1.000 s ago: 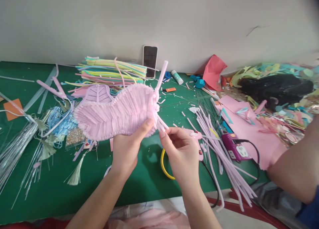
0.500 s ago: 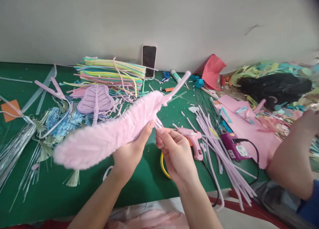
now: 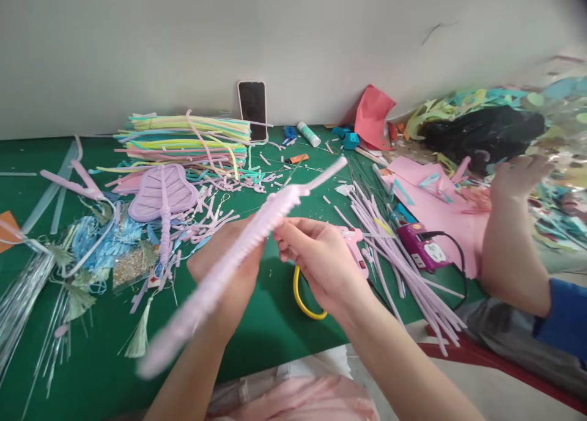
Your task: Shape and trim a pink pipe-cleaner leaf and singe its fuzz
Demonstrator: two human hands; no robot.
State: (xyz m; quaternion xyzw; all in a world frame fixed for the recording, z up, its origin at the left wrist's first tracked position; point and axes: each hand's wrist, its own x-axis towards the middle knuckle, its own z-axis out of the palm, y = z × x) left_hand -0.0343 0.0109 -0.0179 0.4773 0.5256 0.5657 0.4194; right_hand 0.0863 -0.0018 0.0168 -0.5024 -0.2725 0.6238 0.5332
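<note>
Green table (image 3: 275, 329) cluttered; held above it, the fuzzy lilac piece (image 3: 229, 263) has swung edge-on since a half-second ago, apparently bringing its rim within reach. Left hand (image 3: 243, 280) clamps its body; right hand (image 3: 321, 259), just beside, pinches near its upper end.

Lone head-worn view, facing forward and down across flat green tabletop (image 3: 270, 323) to plain pale-grey wall (image 3: 183, 42). Bare left hand (image 3: 222, 244) and bare right hand (image 3: 318, 259) close, mid-frame; wearer's pale-pink cloth garment (image 3: 307, 402) at bottom edge, co-worker's bare forearm (image 3: 513, 250) at right.
</note>
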